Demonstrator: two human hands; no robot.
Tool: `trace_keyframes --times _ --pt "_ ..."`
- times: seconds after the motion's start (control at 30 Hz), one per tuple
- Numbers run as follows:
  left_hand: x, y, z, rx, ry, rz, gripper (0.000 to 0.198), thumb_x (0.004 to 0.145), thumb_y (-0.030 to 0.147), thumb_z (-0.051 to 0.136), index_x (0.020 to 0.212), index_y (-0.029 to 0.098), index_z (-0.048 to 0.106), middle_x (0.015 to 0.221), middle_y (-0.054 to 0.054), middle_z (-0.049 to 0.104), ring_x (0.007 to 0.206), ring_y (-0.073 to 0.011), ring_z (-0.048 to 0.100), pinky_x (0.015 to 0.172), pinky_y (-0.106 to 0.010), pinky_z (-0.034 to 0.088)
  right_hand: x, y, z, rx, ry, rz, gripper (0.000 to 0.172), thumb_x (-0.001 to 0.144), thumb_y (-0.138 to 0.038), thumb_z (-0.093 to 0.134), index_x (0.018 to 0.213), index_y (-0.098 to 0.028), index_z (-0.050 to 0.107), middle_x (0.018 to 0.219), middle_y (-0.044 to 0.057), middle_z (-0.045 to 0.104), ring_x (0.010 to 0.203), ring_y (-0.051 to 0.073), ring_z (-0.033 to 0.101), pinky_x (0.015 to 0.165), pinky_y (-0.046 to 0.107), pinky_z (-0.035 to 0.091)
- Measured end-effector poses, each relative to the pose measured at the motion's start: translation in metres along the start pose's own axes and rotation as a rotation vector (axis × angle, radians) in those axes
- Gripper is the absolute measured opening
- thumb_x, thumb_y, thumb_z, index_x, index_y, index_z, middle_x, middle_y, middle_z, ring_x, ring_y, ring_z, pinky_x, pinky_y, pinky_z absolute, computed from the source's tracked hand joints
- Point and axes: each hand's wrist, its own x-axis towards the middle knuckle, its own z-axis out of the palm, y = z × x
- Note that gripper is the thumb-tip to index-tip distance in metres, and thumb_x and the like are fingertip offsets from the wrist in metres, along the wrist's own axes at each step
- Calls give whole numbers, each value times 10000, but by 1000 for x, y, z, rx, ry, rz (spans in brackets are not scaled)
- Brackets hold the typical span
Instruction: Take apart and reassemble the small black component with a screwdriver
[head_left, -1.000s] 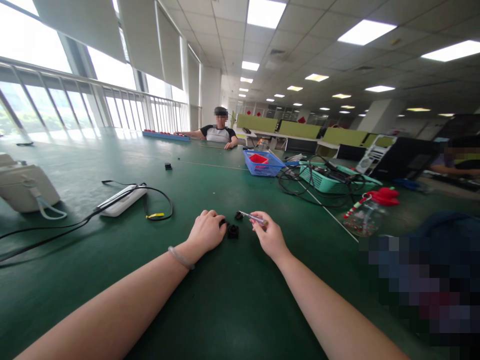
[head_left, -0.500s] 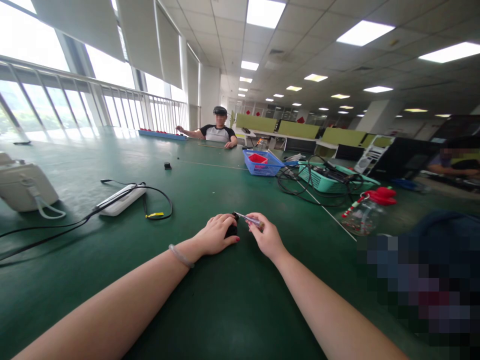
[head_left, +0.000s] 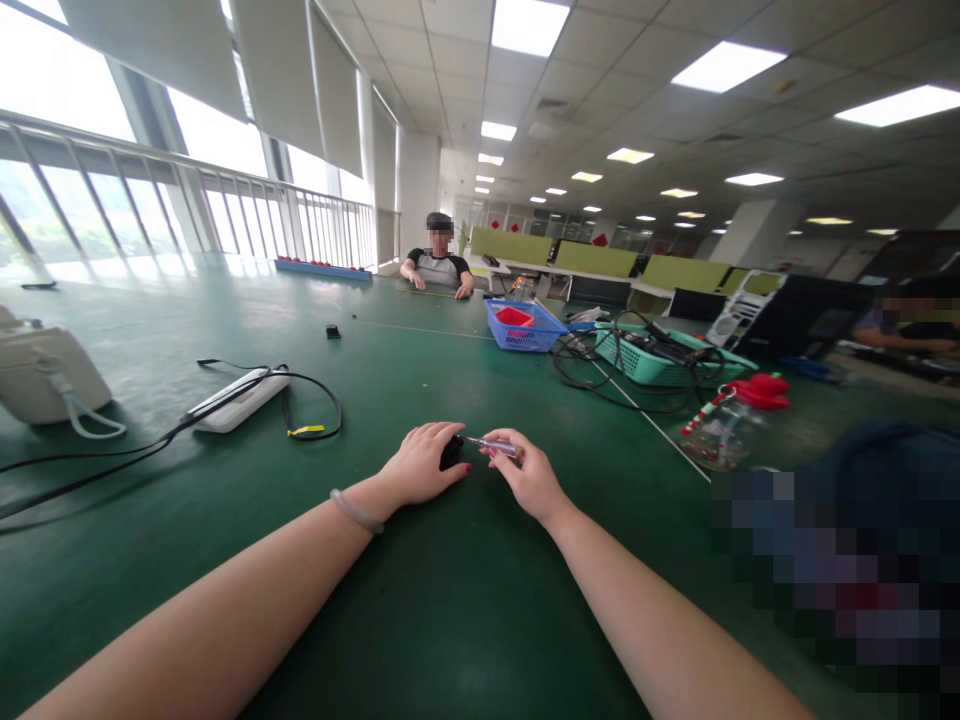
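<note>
L hand [head_left: 421,463] lay on the green table [head_left: 450,600], fingers curled down over a small black part [head_left: 451,453], holding it still. R hand [head_left: 529,475] was just beside it, at abt 3 o'clock, fingers pinched tight on a thin tool [head_left: 491,445]. The tool's long side ran abt 3 to 9 o'clock, nearly flat, w/ its thin tip aimed at the small black part. The tip looked right up at it, but I can't tell if they touched. So the part sat at abt 9-10 o'clock from R hand, & L hand was the nearer one, right on it. Well apart: a white power strip [head_left: 240,400] at 10 o'clock, a blue basket [head_left: 525,330] at 1, a bottle [head_left: 724,432] w/ a red lid at 2, & another person [head_left: 439,268] at 12.
</note>
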Motion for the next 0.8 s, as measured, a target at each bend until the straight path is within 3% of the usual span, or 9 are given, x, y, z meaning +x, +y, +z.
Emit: trace_keyframes --times 0.27,0.47,0.67,0.8 --pt "0 2 -1 24 -28 22 491 819 392 550 1284 241 507 1312 -69 570 1244 -276 482 1075 -448 366 0 2 -3 56 85 -20 230 881 -385 547 995 -198 620 799 37 673 709 166 633 710 312 519" --pt "-2 6 -6 2 -81 19 579 731 213 547 1305 264 492 1337 -58 548 1268 -275 455 1100 -458 329 2 4 -3 80 91 24 239 862 -402 559 946 -190 630 709 19 633 637 157 599 637 292 498" --pt "-2 7 -6 -15 -91 -4 565 828 473 542 1341 248 472 1359 -83 533 1274 -290 444 1087 -478 331 1 0 -2 77 41 41 223 851 -385 568 939 -191 635 709 10 630 626 146 581 640 291 484" --pt "-1 7 -5 27 -70 7 460 842 442 538 1263 256 545 1262 -76 600 1209 -277 496 1052 -456 372 4 5 -5 200 121 46 242 836 -417 588 891 -186 632 651 -2 608 582 141 564 605 287 472"
